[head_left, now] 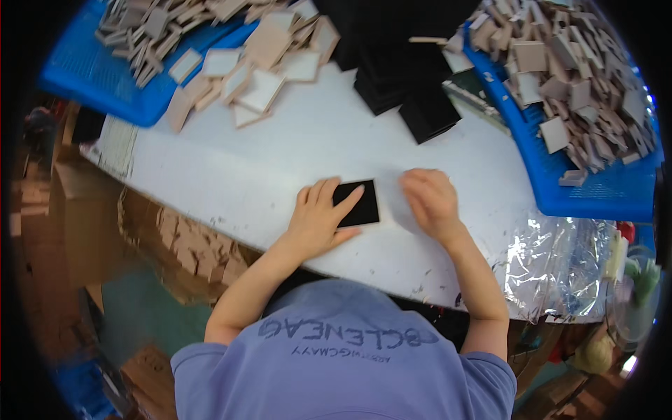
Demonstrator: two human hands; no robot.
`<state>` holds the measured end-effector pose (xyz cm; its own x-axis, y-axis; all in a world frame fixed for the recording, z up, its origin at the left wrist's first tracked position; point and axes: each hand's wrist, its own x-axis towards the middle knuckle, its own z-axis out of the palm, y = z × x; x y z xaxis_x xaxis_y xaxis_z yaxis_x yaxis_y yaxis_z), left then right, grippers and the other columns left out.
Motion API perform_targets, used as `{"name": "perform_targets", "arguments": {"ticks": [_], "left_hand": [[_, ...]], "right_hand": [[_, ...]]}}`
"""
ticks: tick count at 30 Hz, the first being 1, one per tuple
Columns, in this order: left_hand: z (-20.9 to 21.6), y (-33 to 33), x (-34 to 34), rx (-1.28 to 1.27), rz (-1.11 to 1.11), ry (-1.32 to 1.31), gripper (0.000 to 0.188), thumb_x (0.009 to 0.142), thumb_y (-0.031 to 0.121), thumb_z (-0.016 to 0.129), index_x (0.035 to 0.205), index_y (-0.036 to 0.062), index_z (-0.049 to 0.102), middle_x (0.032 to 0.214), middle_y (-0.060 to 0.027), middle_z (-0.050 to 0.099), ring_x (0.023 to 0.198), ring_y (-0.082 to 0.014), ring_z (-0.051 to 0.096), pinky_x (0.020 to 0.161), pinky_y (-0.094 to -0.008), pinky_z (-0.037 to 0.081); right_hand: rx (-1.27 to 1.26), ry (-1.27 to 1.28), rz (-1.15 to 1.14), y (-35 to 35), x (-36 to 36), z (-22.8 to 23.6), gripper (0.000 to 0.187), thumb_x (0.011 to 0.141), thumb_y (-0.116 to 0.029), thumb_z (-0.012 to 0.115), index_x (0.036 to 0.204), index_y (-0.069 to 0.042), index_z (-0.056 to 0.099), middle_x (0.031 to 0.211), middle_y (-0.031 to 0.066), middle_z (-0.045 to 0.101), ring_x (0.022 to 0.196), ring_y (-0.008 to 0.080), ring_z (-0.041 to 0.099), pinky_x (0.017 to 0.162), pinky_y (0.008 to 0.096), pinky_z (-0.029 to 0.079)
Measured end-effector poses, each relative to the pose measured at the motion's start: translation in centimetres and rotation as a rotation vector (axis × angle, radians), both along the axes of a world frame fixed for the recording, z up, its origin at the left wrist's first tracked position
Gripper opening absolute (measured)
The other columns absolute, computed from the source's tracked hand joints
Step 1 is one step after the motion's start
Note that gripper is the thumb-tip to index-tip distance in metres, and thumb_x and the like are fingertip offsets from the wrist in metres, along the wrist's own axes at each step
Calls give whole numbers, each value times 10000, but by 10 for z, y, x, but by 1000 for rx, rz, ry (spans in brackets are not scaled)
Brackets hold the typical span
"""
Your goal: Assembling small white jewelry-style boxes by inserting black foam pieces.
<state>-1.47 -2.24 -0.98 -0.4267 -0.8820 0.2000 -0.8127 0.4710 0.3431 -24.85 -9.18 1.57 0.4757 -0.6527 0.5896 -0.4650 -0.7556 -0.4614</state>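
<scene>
A flat black rectangular piece point(365, 203) lies on the white table in front of me. My left hand point(318, 217) rests over its left part with fingers spread, the index finger stretched across its face and the thumb by its lower edge. To the right of the piece, a short gap away, is my right hand point(430, 201), its fingers curled and pressed together, slightly blurred. Whatever may be between those fingertips is hidden. Farther back stand stacks of similar black pieces point(428, 115).
Blue trays flank the table's far side, the left tray point(105, 87) and the right tray point(560, 199) both heaped with small pale boards. More boards point(262, 91) spill beside the left one. Clear plastic film point(553, 266) lies at right. An open carton of boards point(192, 245) stands lower left.
</scene>
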Motion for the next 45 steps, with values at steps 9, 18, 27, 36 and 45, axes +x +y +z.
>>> {"name": "perform_targets", "arguments": {"ticks": [9,18,27,36,45], "left_hand": [[4,-6,2,47,-41,26,683,707,410,698,1275,99,480,1246,-210,420,1144,-351,403,919,-469,288],[10,-7,0,105,8,17,661,688,454,709,1214,98,527,1213,-186,454,1092,-336,442,885,-459,301],[8,-8,-5,104,-2,21,673,686,466,707,1223,103,522,1208,-197,455,1071,-333,455,866,-443,309],[5,-7,2,15,-26,20,667,722,409,694,1258,72,486,1227,-208,432,1108,-359,423,897,-461,304],[2,-5,-3,-27,-32,39,662,741,381,680,1279,63,462,1277,-216,402,1128,-369,408,941,-460,286]], "right_hand": [[-181,332,-534,-187,-112,21,465,770,-121,654,1209,-84,507,1215,172,494,1098,348,497,897,418,408],[-279,772,-970,-366,-107,96,736,699,-355,699,1356,-236,390,1375,151,390,1264,315,352,978,492,335],[-333,746,-1171,-407,-156,53,483,766,-333,623,1215,-176,541,1144,161,602,1122,314,515,900,473,429],[-20,707,-784,-239,-173,49,155,797,-210,582,917,-111,588,844,130,642,795,331,625,671,462,487],[360,288,-683,-134,-161,38,278,827,-303,613,939,-48,616,819,138,630,753,292,596,672,393,462]]}}
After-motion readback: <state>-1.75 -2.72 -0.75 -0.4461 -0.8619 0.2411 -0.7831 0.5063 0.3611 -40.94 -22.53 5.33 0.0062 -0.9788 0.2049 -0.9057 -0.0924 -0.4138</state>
